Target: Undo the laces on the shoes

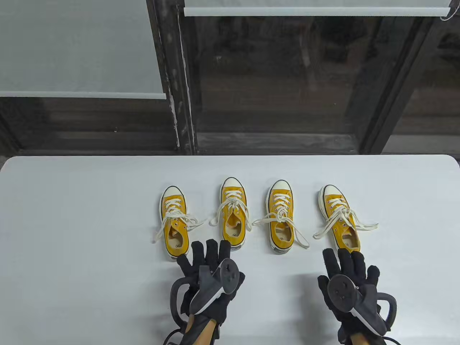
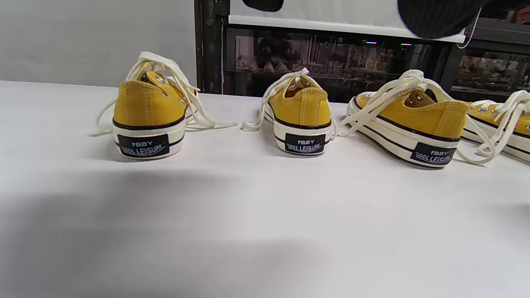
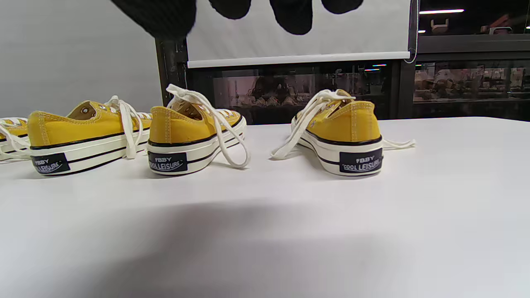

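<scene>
- Table view, nearest edge: the left hand [image 1: 208,278] lies flat with fingers spread and holds nothing; its fingertips are just short of the heels of the two left shoes.
- The right hand [image 1: 350,284] is likewise spread and empty, its fingertips just behind the heel of the rightmost shoe [image 1: 338,217].
- Beyond the hands, four yellow canvas shoes stand in a row on the white surface [image 1: 72,251], heels toward the person and toes away. Taking the rightmost shoe as landmark, the third shoe [image 1: 280,217] is just to its left, the second shoe [image 1: 233,214] further left, and the leftmost shoe [image 1: 174,222] furthest away.
- Every shoe is tied in a bow of cream laces [image 1: 343,215], with loops and loose ends trailing onto the surface on both sides.
- Handling, as a judgement: the laces look flat, soft and limp, and the shoes light enough to slide if tugged. Pinching a free lace end, not a loop, and pulling outward while the other hand steadies the shoe should open the bow.
- Farthest off, dark window frames and pale blinds stand behind the surface.
</scene>
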A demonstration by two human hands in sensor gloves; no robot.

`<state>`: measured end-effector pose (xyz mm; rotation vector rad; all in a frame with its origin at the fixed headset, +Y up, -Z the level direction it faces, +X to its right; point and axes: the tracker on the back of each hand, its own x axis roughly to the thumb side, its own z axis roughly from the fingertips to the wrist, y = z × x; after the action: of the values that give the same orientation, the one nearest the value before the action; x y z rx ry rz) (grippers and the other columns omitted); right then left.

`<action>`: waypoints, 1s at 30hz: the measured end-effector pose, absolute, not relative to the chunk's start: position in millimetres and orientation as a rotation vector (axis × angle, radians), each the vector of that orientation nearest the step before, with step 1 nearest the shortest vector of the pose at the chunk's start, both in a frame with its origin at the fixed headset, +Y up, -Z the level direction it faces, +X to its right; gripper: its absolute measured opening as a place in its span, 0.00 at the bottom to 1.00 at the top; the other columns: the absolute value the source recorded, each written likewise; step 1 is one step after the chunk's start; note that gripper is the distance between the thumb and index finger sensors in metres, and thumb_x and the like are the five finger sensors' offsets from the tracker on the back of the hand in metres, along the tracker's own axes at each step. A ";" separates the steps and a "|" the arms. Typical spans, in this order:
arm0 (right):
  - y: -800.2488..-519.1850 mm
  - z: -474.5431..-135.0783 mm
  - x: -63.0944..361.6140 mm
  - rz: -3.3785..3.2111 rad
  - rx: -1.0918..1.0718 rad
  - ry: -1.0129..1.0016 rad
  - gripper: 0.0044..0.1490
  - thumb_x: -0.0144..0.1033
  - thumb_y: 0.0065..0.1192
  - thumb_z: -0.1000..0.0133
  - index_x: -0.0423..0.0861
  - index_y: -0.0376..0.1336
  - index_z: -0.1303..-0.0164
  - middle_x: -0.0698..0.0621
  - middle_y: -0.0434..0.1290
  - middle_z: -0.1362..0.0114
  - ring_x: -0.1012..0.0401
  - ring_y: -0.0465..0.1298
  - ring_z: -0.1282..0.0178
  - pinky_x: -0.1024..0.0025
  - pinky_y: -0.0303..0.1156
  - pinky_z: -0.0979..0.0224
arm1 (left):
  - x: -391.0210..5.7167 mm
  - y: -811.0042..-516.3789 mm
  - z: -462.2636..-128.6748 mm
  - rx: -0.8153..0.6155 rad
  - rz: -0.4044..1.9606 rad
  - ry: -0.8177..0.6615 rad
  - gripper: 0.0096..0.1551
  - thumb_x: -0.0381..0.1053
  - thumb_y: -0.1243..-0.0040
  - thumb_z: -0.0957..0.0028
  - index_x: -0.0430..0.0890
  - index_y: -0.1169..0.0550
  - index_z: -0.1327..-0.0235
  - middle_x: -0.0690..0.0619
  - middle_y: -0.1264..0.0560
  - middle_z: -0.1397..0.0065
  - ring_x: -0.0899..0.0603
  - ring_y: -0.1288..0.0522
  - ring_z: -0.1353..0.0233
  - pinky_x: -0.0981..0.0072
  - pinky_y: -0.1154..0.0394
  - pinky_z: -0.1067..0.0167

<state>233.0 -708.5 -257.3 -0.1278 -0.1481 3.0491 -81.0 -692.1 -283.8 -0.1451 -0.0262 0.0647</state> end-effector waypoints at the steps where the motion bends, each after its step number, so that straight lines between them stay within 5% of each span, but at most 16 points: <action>1: -708.3 -257.2 233.0 3.048 -0.129 -0.146 0.43 0.59 0.45 0.34 0.61 0.38 0.11 0.47 0.46 0.09 0.42 0.43 0.10 0.31 0.42 0.20 | -81.0 -692.5 -283.7 -0.143 0.070 -0.027 0.54 0.77 0.51 0.45 0.60 0.56 0.13 0.52 0.56 0.06 0.36 0.64 0.08 0.22 0.64 0.23; 30: -704.3 -259.6 238.9 2.939 -0.160 -0.074 0.43 0.59 0.46 0.33 0.58 0.39 0.10 0.44 0.46 0.10 0.41 0.45 0.10 0.31 0.44 0.20 | -81.4 -696.4 -285.5 -0.145 0.077 -0.026 0.51 0.75 0.50 0.44 0.57 0.50 0.13 0.51 0.52 0.06 0.36 0.60 0.08 0.22 0.62 0.23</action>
<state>238.9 -704.3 -259.6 -0.1597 -0.0743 2.9388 -81.4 -696.4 -285.5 -0.1453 -0.0261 0.0773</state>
